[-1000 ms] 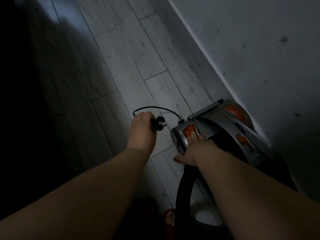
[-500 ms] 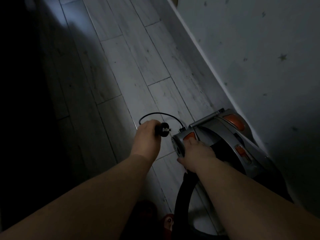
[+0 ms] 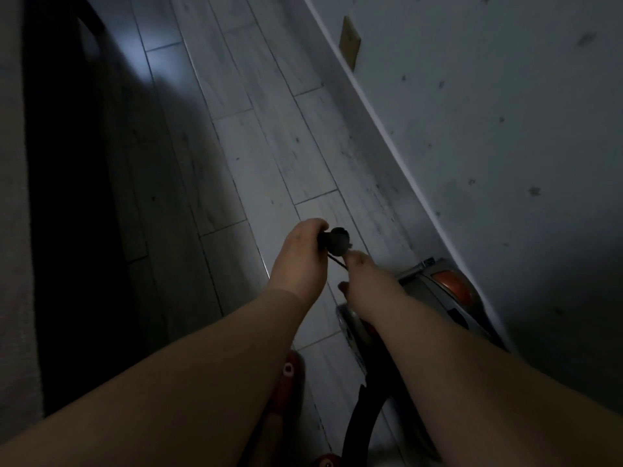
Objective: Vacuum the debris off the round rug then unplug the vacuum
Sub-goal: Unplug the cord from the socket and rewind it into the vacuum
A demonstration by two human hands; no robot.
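In dim light my left hand grips the black plug of the vacuum cord above the pale plank floor. Only a short piece of thin cord shows below the plug. My right hand hovers just right of the plug, fingers stretched toward it, off the vacuum. The grey vacuum with orange parts stands against the wall under my right forearm. Its black hose curves along the bottom edge. The round rug is out of view.
A tan outlet plate sits low on the grey wall at the top. Dark furniture fills the left side. Red slippers show below my left forearm. Floor planks run ahead between furniture and wall.
My right hand lifted off the vacuum's orange button and came up beside the plug. The loose loop of cord has shrunk to a short piece. The view tilted up along the wall.
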